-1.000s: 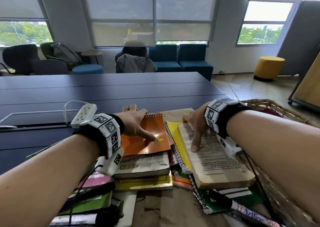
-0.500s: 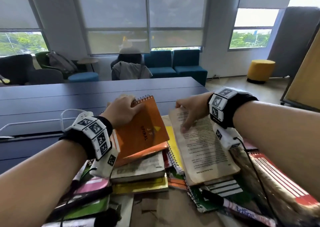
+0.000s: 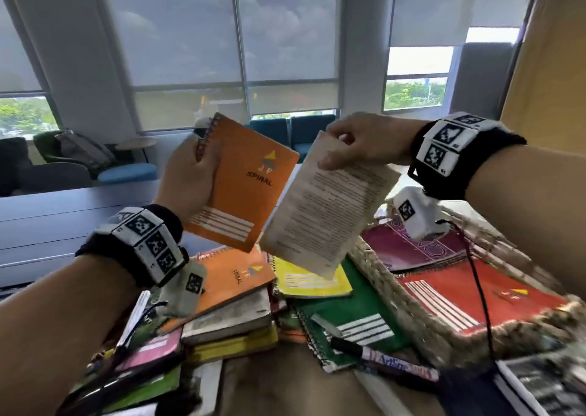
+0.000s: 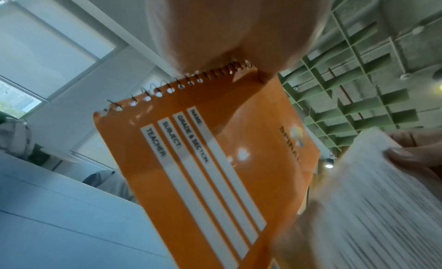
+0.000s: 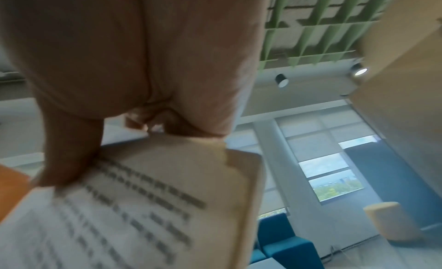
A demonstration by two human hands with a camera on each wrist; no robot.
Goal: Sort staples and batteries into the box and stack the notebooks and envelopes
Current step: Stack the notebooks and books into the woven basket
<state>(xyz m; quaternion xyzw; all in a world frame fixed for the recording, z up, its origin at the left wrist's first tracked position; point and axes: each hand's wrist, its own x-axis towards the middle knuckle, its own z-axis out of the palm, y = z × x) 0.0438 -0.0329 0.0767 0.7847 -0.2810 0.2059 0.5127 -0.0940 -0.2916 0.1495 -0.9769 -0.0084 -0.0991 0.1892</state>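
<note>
Left hand (image 3: 187, 177) grips my orange notebook (image 3: 244, 184), right hand (image 3: 364, 142) pinches a book (image 3: 326, 206) above the unsorted pile (image 3: 241, 317); I judge stacking barely begun.

An office lounge or meeting room: tall windows with grey roller blinds (image 3: 234, 34) fill the top of the frame, teal sofas (image 3: 295, 130) and dark armchairs (image 3: 19, 158) line the far wall, a long grey-blue surface (image 3: 79, 219) spans the left, and a green grid ceiling (image 4: 373, 74) hangs overhead.
</note>
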